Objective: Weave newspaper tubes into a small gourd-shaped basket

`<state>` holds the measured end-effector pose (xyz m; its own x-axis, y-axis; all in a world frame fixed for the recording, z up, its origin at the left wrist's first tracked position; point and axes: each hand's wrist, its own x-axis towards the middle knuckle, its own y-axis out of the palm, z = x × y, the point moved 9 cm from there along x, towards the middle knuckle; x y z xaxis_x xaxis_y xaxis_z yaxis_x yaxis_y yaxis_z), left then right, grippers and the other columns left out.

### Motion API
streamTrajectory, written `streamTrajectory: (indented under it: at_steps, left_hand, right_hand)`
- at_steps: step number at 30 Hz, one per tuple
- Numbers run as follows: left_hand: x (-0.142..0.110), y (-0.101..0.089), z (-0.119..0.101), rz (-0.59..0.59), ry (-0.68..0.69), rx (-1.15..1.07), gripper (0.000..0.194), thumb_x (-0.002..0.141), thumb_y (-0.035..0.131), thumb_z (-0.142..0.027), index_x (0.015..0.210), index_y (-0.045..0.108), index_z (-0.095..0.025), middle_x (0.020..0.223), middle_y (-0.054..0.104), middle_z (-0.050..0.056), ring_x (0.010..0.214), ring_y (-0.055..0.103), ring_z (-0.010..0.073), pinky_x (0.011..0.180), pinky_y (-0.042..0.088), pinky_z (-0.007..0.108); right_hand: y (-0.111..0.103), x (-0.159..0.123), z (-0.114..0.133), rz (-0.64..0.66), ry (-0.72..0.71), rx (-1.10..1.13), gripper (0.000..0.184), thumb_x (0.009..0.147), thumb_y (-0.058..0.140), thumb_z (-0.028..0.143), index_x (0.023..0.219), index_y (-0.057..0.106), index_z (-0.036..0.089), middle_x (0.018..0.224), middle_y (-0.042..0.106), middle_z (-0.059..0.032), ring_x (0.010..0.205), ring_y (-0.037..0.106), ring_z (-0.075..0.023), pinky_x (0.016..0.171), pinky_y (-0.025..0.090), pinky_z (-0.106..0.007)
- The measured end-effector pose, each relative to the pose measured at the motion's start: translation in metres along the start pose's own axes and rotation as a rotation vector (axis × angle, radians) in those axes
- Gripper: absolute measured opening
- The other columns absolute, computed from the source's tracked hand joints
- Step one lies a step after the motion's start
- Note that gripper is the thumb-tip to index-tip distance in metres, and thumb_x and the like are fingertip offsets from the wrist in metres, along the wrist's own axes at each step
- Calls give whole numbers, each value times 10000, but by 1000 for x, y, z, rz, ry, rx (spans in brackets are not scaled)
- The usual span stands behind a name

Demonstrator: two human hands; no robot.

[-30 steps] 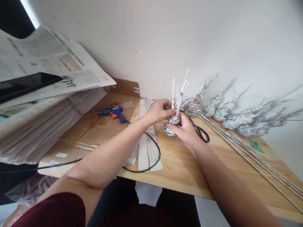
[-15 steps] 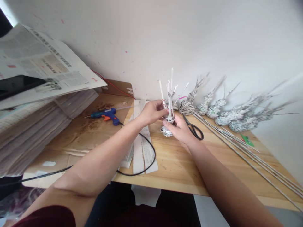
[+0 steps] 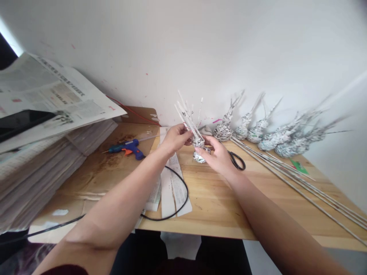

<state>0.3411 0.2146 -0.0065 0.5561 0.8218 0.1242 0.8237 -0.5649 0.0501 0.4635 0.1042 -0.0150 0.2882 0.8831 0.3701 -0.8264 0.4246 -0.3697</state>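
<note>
The small woven paper piece (image 3: 200, 156) was in front of you, over the far half of the bench (image 3: 212, 206) near the wall (image 3: 177, 49); you couldn't tell from this view whether its base touched the wood. Its upright paper sticks (image 3: 187, 116) leaned to the left. Your left hand (image 3: 176, 139) was pinched closed, thumb and fingers on the sticks just above the weaving. Your right hand (image 3: 216, 154) was part-curled around the woven neck, thumb in front and fingers at the far side. Just right of that hand lay black-handled scissors (image 3: 239, 162), and behind them a row of woven pieces (image 3: 223, 131) stood along the wall. Long paper rods (image 3: 289, 177) ran toward the right edge, beside a green scrap (image 3: 299, 166). To your left, a black cord (image 3: 187, 187) looped over printed paper strips (image 3: 169, 198). Farther left, a blue glue gun (image 3: 129, 147) lay on stained cardboard (image 3: 91, 173), next to a tall newspaper stack (image 3: 57, 179) with a dark device (image 3: 24, 121) on top.
</note>
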Motion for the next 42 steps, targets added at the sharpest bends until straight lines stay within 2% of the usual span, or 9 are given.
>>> streamTrajectory:
  at_steps: [6, 11, 19, 23, 27, 33, 39, 42]
  left_hand:
    - [1, 0, 3, 4, -5, -37, 419, 650, 875, -440, 873, 689, -137, 727, 667, 9, 659, 628, 121, 636, 528, 245]
    - [1, -2, 4, -7, -16, -56, 467, 587, 897, -478, 830, 687, -139, 760, 701, 29, 702, 643, 137, 675, 523, 266]
    - [2, 4, 3, 97, 36, 5, 473, 631, 876, -524, 875, 725, -148, 843, 758, 43, 733, 656, 137, 730, 514, 267]
    - [0, 9, -1, 137, 61, 51, 466, 655, 863, -536, 878, 739, -146, 852, 764, 44, 738, 648, 136, 738, 513, 266]
    - [-2, 12, -3, 165, 67, 71, 450, 671, 856, -529, 878, 750, -144, 819, 758, 40, 729, 637, 138, 742, 514, 269]
    - [-3, 13, -11, 181, 144, 199, 342, 748, 809, -472, 860, 762, -153, 834, 759, 35, 741, 609, 135, 700, 471, 246]
    - [-5, 18, -8, 233, 133, 107, 327, 733, 825, -385, 936, 740, -143, 903, 771, 54, 742, 619, 133, 691, 493, 246]
    - [-7, 22, -8, 301, 122, 60, 316, 741, 812, -320, 990, 733, -142, 953, 780, 69, 794, 663, 150, 755, 520, 269]
  right_hand:
    - [-2, 1, 1, -16, -10, -16, 433, 833, 766, 323, 1243, 683, 212, 1239, 759, -97, 1163, 702, -277, 934, 572, -398]
    - [0, 1, -3, -17, 10, -14, 439, 829, 764, 315, 1246, 689, 199, 1197, 767, -107, 1129, 715, -270, 917, 583, -393]
    - [1, 4, -9, -16, -8, 22, 371, 862, 737, 334, 1209, 707, 204, 1166, 785, -97, 1023, 748, -247, 856, 598, -377]
    - [1, 4, -8, -15, -6, 39, 375, 857, 747, 345, 1208, 712, 219, 1160, 791, -84, 1048, 747, -254, 838, 591, -372]
    - [-5, 3, -3, -58, -12, -55, 354, 842, 771, 350, 1175, 735, 235, 1173, 790, -71, 1097, 730, -272, 866, 561, -393]
    - [-11, 3, 4, -116, -94, -99, 367, 830, 787, 339, 1180, 751, 237, 1109, 793, -76, 1013, 732, -258, 778, 555, -358]
    - [-13, 4, 5, -125, -106, -48, 369, 841, 769, 362, 1182, 764, 220, 1060, 789, -75, 934, 722, -237, 769, 547, -345]
    - [-15, 5, 4, -134, -97, -31, 345, 831, 773, 359, 1143, 766, 214, 1037, 791, -73, 917, 722, -235, 768, 548, -344]
